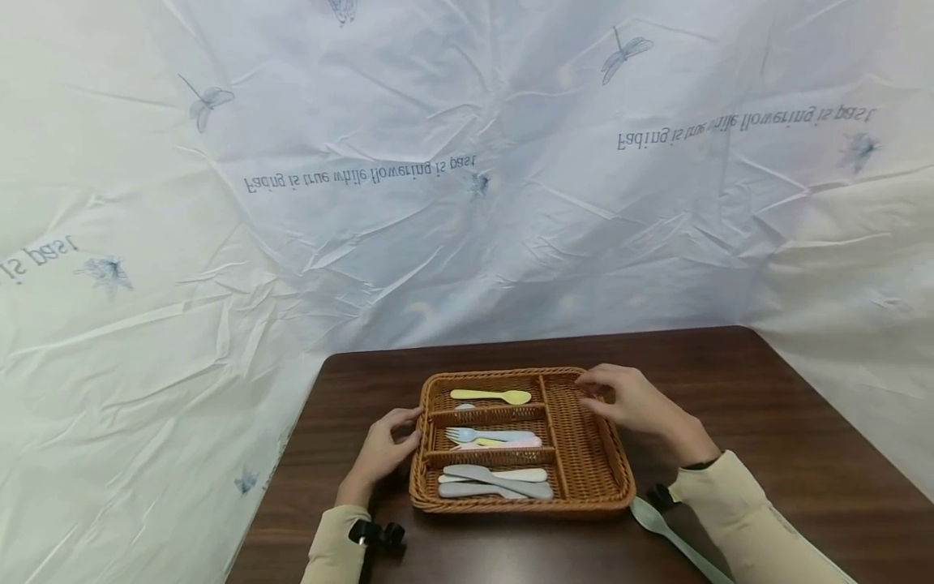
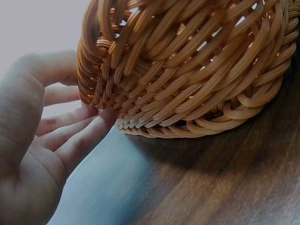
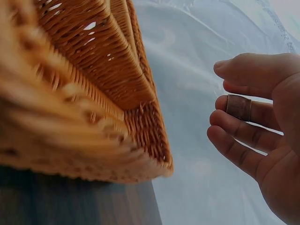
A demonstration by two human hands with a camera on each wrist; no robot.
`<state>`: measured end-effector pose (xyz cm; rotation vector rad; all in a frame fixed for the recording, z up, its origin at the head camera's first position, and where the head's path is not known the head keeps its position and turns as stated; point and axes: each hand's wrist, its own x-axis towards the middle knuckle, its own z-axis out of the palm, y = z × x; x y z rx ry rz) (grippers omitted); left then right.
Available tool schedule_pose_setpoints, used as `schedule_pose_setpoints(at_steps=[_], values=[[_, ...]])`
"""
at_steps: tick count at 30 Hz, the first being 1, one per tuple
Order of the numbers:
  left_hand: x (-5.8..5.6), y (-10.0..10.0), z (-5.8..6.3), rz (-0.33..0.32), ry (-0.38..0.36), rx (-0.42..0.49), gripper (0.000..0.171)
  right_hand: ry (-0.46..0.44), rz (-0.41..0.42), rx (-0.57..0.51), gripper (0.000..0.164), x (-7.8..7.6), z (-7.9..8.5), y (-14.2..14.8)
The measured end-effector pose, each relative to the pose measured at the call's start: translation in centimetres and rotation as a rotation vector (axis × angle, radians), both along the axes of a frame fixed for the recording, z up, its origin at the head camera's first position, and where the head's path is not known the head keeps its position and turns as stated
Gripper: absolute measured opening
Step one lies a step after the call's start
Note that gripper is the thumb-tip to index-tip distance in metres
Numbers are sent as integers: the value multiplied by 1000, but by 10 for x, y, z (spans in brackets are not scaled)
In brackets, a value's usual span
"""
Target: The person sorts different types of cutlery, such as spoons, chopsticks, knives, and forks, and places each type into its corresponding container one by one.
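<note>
A brown wicker cutlery basket (image 1: 584, 454) with a long right compartment and several left ones sits on the table. Against its left wall rest the fingertips of my left hand (image 1: 384, 446), fingers fairly straight. My right hand (image 1: 635, 397) is by the far right corner, loosely bent and holding nothing; the right wrist view shows it apart from the wicker. A yellow spoon (image 1: 492, 396) lies in the back compartment beside a mostly hidden pale piece. In the middle one are a light blue fork (image 1: 489, 435) and pink and yellow pieces. Grey knives (image 1: 496, 480) and a cream piece lie in front.
A pale green spoon (image 1: 660, 523) lies on the dark wooden table (image 1: 467, 551) beside the basket's near right corner, its handle partly behind my right sleeve. White printed sheeting (image 1: 511, 243) hangs behind and to the sides of the table.
</note>
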<state>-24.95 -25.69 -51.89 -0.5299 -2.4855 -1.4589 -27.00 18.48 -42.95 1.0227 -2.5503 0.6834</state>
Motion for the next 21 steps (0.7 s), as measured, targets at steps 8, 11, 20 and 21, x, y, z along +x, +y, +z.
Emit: schedule_pose_setpoints(at_steps=[8, 11, 20, 21], values=[[2, 4, 1, 2, 14, -3, 39, -19, -41, 2, 30, 10, -10, 19], [0, 1, -1, -3, 14, -7, 39, -37, -50, -5, 32, 15, -14, 26], [0, -3, 2, -12, -2, 16, 39, -75, -75, 7, 31, 24, -20, 38], [0, -3, 2, -13, -2, 16, 39, -84, -81, 9, 31, 25, -21, 39]])
